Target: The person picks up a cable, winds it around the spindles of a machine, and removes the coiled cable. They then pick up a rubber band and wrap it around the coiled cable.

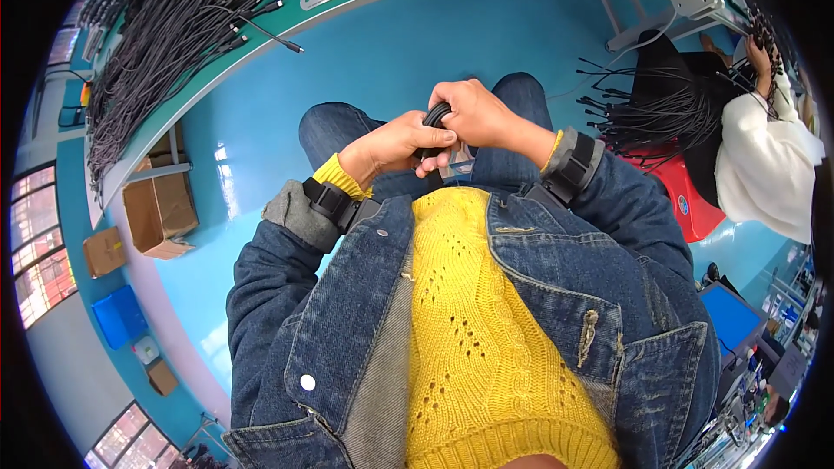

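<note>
Black cable coil (438, 113) fills the closed grip of left hand (398, 141) and right hand (478, 113), a cardboard box (161, 213) standing well apart.

The person's bare left hand (400, 141) reaches inward, its fingers curled and its thumb laid across toward the other hand. The bare right hand (478, 111) bends down from slightly higher, back of the hand up, fingers flexed. Both hands meet in front of the body, closed in a grip. Both elbows are bent, the blue denim-sleeved left forearm (282, 256) and blue denim-sleeved right forearm (638, 204) angling inward.
</note>
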A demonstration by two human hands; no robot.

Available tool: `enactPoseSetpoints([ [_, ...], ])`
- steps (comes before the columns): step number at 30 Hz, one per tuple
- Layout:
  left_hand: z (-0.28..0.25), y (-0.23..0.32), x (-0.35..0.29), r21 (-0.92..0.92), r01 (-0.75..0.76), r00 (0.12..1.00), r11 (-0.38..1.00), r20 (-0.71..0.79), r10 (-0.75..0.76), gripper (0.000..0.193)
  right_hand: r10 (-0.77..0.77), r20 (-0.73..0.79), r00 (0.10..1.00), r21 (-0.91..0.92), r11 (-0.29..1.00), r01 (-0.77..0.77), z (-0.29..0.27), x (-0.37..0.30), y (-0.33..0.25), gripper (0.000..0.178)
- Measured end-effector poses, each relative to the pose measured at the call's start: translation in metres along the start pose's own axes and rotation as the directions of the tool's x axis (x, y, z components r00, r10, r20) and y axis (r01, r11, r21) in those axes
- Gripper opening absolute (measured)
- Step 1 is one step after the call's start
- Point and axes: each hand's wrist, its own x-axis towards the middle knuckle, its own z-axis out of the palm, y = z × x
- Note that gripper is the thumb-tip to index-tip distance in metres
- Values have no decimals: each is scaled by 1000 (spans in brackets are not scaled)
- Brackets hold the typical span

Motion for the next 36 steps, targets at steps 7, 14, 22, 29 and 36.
enactPoseSetpoints([
  [7,5,11,-4,-185,86,994,979,-55,-98,26,7,-105,994,-58,998,-13,9,0,6,15],
  [14,-4,3,-6,-116,147,989,982,7,-147,28,-20,106,994,-286,957,50,2,1,-3,15],
  [22,-13,-13,-13,-100,-166,983,981,60,172,32,2,-132,991,182,983,22,15,8,-11,15],
  [29,-20,-3,-16,-72,-69,997,995,-28,67,25,102,-135,986,-35,994,-108,19,18,-9,16],
  [36,-19,-2,-26,77,-2,999,997,-32,5,15,128,-41,991,-8,992,-128,29,18,-7,19],
])
